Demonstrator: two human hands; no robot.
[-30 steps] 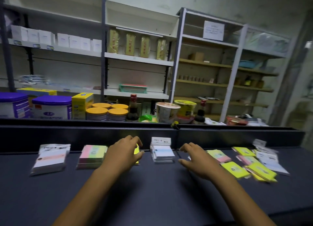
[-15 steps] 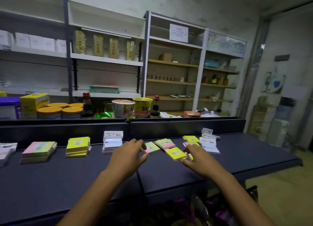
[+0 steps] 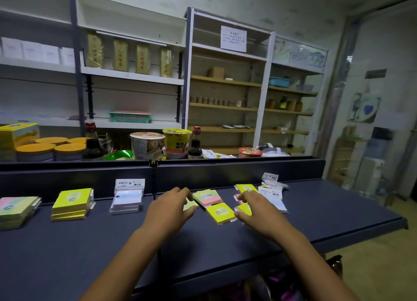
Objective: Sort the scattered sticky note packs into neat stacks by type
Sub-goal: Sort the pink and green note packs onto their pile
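- Dark blue flat table (image 3: 316, 212) in a shop room, three neat stacks far left of both hands.
- Left hand (image 3: 169, 208) loosely curled over a green-and-pink paper pack (image 3: 190, 204), grip unclear.
- Right hand (image 3: 255, 210) spread open, touching a yellow square paper pack (image 3: 244, 208).
- Best to lift one pack, match its colour, square the edges.

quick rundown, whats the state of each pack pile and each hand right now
yellow stack: neatly piled, untouched
white stack: piled, a bit uneven
pastel stack: piled at the frame's left edge
loose pastel pack: flat, unsorted
loose yellow pack: flat, unsorted, between the hands
loose white packs: scattered, overlapping
left hand: fingers spread, over a small pack
right hand: fingers bent, over loose packs, no grip visible
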